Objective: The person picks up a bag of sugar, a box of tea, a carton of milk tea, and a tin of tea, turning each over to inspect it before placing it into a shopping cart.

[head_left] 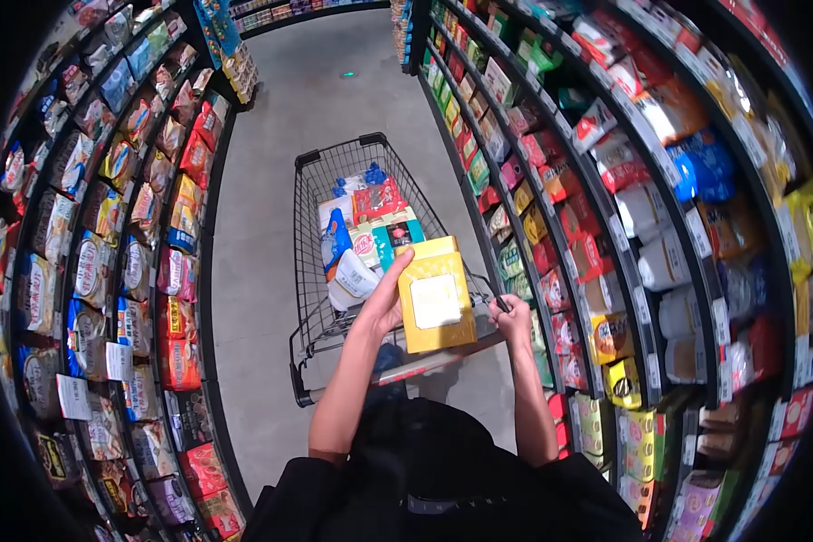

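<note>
My left hand [388,303] grips a yellow box [435,337] by its left side, with the thumb on the top edge. The box is held above the cart's handle end, and a pale label [435,300] on it is too bright to read. My right hand [512,318] is closed around the black right end of the shopping cart's handle [415,367]. Inside the wire shopping cart [309,226] lie a red packet [379,199], a blue-and-white bag [336,239], a white package [352,282] and a green-and-white box [397,233].
Tall shelves of bagged snacks [90,266] line the left side. Shelves of packets and boxes [619,167] rise close on the right. A grey floor aisle [325,90] runs ahead between them, with a blue display [217,36] at the far left corner.
</note>
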{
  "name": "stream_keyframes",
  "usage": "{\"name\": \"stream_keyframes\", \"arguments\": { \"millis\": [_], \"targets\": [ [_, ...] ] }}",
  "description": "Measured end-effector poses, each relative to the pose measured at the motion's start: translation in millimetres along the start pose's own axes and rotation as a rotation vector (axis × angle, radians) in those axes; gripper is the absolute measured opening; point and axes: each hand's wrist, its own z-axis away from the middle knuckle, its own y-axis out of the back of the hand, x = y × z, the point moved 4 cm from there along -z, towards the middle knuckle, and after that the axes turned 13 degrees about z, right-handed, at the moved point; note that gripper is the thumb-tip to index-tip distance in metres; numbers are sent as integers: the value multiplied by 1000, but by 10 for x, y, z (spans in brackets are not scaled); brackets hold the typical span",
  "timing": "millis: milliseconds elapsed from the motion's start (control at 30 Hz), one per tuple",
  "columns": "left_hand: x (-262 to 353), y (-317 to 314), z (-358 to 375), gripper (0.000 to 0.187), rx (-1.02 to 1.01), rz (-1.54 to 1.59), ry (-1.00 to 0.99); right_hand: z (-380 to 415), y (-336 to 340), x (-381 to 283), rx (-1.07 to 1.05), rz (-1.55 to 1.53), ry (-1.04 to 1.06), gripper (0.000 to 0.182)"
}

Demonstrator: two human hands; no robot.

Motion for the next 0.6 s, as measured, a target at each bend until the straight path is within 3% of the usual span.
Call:
{"name": "stream_keyframes", "arguments": {
  "millis": [67, 367, 467, 600],
  "targets": [
    [273, 29, -232, 51, -11, 24, -12, -318, -112, -131, 45, 52, 33, 9],
    [1662, 121, -1330, 44, -17, 64, -45, -1508, -787, -1021, 110, -280, -9, 10],
    [2107, 56, -1523, 49, 38, 22, -104, -2008, -1096, -1054, 160, -41, -2, 10],
    [2650, 70, -1966, 50, 66, -24, -139, -2471, -1252, -1775, 160, 90, -84, 14]
  ]
}}
